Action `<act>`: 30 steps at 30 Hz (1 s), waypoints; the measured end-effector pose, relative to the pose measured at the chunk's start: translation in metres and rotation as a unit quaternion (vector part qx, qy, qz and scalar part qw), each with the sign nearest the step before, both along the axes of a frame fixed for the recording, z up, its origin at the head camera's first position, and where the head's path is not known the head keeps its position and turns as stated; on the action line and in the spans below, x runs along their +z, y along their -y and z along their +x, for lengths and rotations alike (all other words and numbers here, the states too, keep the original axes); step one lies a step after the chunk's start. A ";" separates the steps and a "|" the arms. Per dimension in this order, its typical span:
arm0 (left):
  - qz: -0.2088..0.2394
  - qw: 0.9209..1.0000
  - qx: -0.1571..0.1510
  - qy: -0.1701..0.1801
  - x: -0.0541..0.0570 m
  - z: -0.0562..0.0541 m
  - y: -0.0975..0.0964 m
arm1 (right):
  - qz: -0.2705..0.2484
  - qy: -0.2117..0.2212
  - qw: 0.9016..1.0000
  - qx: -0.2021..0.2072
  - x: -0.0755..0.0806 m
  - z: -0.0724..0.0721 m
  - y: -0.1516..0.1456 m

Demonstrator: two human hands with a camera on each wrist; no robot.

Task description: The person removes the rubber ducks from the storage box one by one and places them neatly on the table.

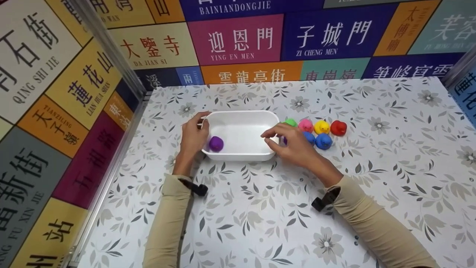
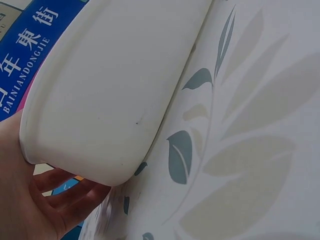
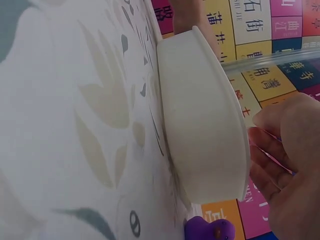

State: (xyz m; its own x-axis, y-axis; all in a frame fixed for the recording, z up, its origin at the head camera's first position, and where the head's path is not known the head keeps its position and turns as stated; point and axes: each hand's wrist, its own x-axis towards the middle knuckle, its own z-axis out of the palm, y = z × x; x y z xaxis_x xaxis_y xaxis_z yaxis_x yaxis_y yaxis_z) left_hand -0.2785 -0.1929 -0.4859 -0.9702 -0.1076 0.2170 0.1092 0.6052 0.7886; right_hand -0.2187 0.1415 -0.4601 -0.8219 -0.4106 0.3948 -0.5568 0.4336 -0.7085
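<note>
A white rectangular container (image 1: 240, 156) stands on the table with a small purple toy (image 1: 216, 143) in its near left corner. My left hand (image 1: 192, 137) grips the container's left end, thumb at the rim and fingers along the outer wall. Over the right end, my right hand (image 1: 295, 146) hovers with loosely bent fingers, thumb and index apart, and nothing shows between them. Beside the container's right end sits a purple toy duck (image 3: 207, 229), mostly hidden by my right hand in the head view.
Right of the container, toy ducks stand close together: green (image 1: 291, 122), pink (image 1: 306, 125), yellow (image 1: 321, 127), red (image 1: 338, 128) and two blue, one of them the front blue duck (image 1: 323, 141). Walls with printed signs (image 1: 238, 39) border the flowered tabletop (image 1: 260, 223) behind and at left.
</note>
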 end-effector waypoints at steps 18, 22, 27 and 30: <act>0.026 1.000 -0.005 -0.010 0.000 -0.002 0.000 | -0.009 -0.001 0.997 0.072 0.011 -0.013 0.066; 0.023 1.000 -0.005 -0.008 0.001 -0.002 0.000 | 0.006 0.006 0.997 0.083 0.012 -0.016 0.081; 0.021 1.000 -0.004 -0.002 0.001 -0.002 0.000 | 0.029 0.024 0.994 0.104 0.010 -0.022 0.101; 0.020 1.000 -0.005 -0.003 0.000 -0.001 0.000 | 0.037 0.041 0.991 0.121 0.009 -0.025 0.112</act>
